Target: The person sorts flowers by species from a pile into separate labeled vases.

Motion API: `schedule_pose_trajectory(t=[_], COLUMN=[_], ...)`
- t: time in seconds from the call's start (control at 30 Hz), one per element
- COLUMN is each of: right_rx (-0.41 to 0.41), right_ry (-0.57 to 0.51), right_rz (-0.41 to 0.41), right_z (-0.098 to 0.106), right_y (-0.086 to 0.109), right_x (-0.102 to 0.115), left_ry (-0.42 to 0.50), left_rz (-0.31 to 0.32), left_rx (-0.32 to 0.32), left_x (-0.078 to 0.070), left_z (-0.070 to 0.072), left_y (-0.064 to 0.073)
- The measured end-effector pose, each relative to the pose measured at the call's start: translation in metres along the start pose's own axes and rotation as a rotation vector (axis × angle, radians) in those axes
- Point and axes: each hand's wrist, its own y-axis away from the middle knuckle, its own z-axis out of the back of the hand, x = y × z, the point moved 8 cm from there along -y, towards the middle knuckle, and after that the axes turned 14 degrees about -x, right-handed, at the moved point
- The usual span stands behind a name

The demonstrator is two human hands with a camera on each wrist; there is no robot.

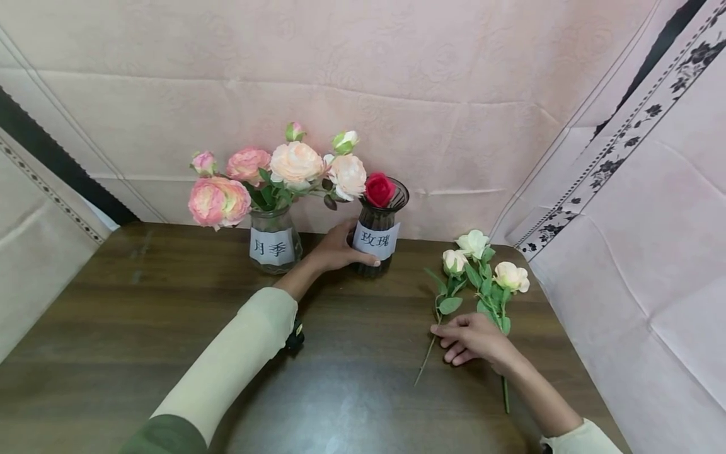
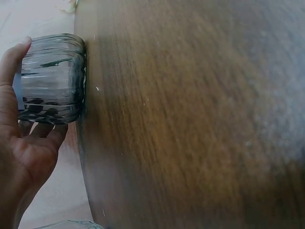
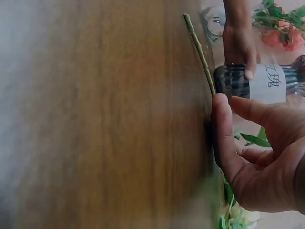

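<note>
My left hand (image 1: 334, 250) grips the dark ribbed glass vase (image 1: 370, 268) from its left side, thumb across the front below the paper label (image 1: 377, 239). A red rose (image 1: 379, 190) shows at the vase's mouth. In the left wrist view, the fingers curl around the vase's lower glass (image 2: 52, 76). To the right, my right hand (image 1: 473, 340) pinches the thin stem (image 1: 426, 359) of a white rose (image 1: 454, 261) between thumb and fingers, low over the table. The stem's bare end (image 3: 195, 38) points past the fingertips in the right wrist view.
Left of the dark vase stands a clear glass vase (image 1: 275, 268) with pink and cream blooms (image 1: 297, 162) leaning outward. Another pale rose (image 1: 512, 277) lies at right, its stem passing behind my right hand. A pale cloth (image 1: 482, 145) hangs behind the wooden table (image 1: 170, 302).
</note>
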Motion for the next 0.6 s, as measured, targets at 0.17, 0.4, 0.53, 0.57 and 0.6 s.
schedule_pose_trajectory(t=[0.17, 0.4, 0.53, 0.57, 0.6], right_rx=[-0.025, -0.077, -0.073, -0.055, -0.034], right_ry=[0.010, -0.033, -0.139, -0.173, -0.205], right_rz=[0.013, 0.012, -0.004, -0.012, -0.023], right_z=[-0.007, -0.010, -0.011, -0.012, -0.013], right_y=[-0.003, -0.003, -0.003, -0.003, -0.004], right_x=[0.004, 0.003, 0.002, 0.002, 0.001], left_ry=[-0.001, 0.006, 0.003, 0.002, 0.002], left_rz=[0.002, -0.004, -0.001, -0.001, -0.002], left_rx=[0.001, 0.011, 0.005, 0.003, 0.002], left_x=[0.001, 0.000, -0.001, -0.001, -0.001], left_z=[0.000, -0.001, 0.000, 0.000, 0.000], left_y=[0.001, 0.002, 0.001, 0.001, 0.001])
